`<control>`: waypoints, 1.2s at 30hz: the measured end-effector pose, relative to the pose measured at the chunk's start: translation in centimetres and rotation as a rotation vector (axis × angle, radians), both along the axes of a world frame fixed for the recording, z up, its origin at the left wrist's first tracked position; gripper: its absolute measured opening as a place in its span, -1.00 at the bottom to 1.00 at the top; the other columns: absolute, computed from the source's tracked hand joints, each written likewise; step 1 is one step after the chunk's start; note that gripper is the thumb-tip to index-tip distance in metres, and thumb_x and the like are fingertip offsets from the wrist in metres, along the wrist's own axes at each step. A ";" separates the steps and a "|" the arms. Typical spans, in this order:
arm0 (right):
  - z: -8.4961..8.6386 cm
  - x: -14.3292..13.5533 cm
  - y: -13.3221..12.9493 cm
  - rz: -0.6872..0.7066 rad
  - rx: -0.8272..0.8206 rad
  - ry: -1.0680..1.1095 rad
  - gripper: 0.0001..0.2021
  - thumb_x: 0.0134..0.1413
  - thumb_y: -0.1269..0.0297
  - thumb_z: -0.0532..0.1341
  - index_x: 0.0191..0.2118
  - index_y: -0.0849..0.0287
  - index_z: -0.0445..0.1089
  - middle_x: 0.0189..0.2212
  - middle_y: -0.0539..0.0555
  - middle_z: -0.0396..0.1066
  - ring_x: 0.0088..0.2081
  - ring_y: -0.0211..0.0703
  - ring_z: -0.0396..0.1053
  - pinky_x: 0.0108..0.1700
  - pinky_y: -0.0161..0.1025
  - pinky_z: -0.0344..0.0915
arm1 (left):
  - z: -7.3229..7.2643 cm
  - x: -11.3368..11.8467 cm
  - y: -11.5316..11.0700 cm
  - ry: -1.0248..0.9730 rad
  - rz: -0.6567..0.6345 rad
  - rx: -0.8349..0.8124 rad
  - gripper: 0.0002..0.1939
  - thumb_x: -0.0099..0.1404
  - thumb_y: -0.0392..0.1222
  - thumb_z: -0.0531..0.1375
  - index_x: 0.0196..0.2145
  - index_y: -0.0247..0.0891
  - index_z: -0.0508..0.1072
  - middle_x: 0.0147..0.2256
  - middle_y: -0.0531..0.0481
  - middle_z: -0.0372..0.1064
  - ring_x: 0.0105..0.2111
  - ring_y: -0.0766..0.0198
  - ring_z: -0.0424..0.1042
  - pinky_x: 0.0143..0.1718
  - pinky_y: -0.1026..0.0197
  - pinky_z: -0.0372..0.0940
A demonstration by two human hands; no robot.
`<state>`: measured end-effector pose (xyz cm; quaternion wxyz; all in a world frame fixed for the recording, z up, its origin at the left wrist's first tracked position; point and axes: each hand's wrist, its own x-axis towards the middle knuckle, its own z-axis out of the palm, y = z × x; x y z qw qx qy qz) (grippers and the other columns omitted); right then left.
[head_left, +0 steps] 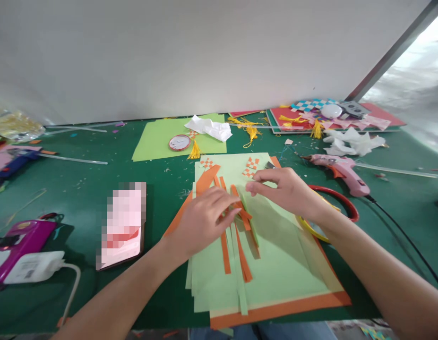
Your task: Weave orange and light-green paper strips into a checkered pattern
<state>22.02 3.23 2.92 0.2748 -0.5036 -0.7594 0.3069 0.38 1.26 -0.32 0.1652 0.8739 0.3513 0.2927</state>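
My left hand is over a stack of pale green paper, its thumb and forefinger closing around the end of a short orange paper strip. To its right, my right hand hovers above the paper with thumb and forefinger pinched; anything between those tips is too small to make out. Loose orange strips and narrow green strips lie beneath the hands. Small orange-and-white checkered woven pieces rest at the stack's far edge. Orange sheets stick out from under the stack.
A phone and a purple power strip with a white charger sit at left. At right lie a pink glue gun, its black cord, and red and yellow rings. Yellow tassels and crumpled tissue lie farther back.
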 end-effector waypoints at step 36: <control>0.2 -0.2 -0.1 0.134 -0.236 0.286 -0.71 0.24 0.11 0.14 -0.35 0.15 0.50 -0.30 0.03 0.51 -0.20 -0.16 0.42 -0.11 -0.26 0.26 | 1.3 0.0 0.0 -0.773 0.205 -0.599 -0.88 0.20 -0.30 0.34 -0.27 -0.18 0.55 -0.30 0.03 0.57 -0.24 0.29 0.54 -0.14 0.29 0.42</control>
